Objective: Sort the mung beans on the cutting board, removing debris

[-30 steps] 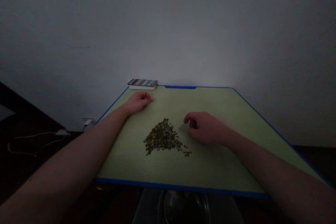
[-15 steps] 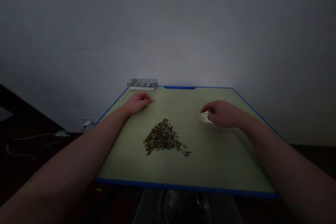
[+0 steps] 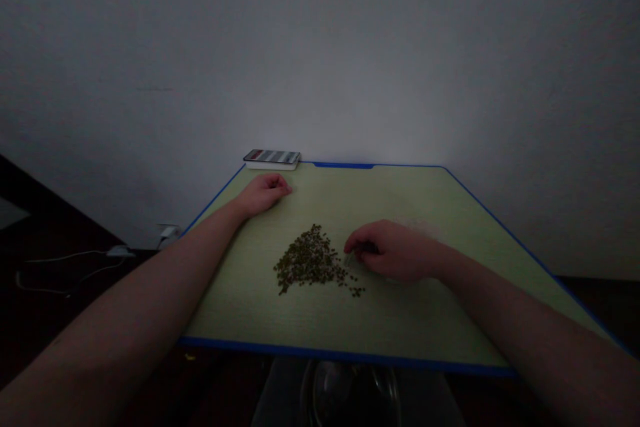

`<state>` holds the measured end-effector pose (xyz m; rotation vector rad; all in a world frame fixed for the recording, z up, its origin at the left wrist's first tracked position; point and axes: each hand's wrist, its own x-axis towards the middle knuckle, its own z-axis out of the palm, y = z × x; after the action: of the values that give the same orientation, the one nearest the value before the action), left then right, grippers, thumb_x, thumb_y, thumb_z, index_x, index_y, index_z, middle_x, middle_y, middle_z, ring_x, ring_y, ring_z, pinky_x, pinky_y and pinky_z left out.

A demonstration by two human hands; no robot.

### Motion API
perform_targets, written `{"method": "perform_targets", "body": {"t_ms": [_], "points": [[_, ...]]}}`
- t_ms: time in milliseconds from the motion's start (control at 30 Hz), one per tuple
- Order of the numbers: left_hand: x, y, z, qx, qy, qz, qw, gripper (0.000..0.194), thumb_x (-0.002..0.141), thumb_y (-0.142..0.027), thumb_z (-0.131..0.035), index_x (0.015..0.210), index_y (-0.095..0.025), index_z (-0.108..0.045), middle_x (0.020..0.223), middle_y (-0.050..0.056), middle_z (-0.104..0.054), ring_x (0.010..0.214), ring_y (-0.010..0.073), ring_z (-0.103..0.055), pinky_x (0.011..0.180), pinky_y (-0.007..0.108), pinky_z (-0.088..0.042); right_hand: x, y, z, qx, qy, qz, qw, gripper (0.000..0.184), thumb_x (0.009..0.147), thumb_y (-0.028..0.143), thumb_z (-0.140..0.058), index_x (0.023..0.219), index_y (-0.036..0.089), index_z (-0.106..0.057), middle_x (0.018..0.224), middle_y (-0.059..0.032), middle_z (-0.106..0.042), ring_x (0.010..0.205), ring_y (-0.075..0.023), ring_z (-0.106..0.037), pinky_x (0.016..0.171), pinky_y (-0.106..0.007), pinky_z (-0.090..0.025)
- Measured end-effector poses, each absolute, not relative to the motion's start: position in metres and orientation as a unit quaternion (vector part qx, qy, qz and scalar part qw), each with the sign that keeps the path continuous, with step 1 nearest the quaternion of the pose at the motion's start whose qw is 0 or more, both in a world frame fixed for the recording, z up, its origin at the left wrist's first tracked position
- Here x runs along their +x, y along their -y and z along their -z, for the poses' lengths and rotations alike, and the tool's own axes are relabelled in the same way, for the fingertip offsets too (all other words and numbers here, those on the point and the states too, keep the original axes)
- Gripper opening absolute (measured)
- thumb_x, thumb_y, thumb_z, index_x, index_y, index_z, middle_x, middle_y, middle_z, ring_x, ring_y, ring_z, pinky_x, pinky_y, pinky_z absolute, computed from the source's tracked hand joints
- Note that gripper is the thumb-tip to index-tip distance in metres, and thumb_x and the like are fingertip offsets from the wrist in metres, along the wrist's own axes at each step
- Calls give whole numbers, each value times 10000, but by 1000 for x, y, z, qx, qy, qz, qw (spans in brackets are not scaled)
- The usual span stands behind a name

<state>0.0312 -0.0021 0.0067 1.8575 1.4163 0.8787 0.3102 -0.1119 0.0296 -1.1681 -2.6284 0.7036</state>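
Note:
A heap of small dark brown-green grains or beans point(image 3: 307, 257) lies on the pale green table, with a few strays at its right end. My right hand point(image 3: 395, 250) is just right of the heap, fingers curled over a thin see-through film that looks like a clear plastic bag point(image 3: 417, 222). Faint parts of the film show behind the hand; the rest is hidden under it. My left hand point(image 3: 263, 193) rests on the table's far left part, fingers loosely curled in, with nothing visible in them.
A phone-like slab point(image 3: 273, 156) lies on a white block at the far left corner. The table's blue edge point(image 3: 345, 355) runs along the front, above a round glassy object point(image 3: 350, 393). A white plug and cables point(image 3: 169, 233) are at the wall, left.
My right hand has moved left and nearer to me, from the right part of the table to beside the heap, with the film. My left hand has stayed in place.

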Motion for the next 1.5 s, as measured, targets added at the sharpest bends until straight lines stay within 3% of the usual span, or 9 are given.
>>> {"method": "perform_targets", "body": {"t_ms": [1500], "points": [[28,-2,-3,710,-534,-330,318,210,649,-356,-576,701,-153,-552,484,-63,-410,438,62,-344,443,206,-250,309,120,-35,-358,887,-286,47,354,670,77,-497,945,185,-690,796,-21,-690,646,-127,-578,583,-222,-397]]}}
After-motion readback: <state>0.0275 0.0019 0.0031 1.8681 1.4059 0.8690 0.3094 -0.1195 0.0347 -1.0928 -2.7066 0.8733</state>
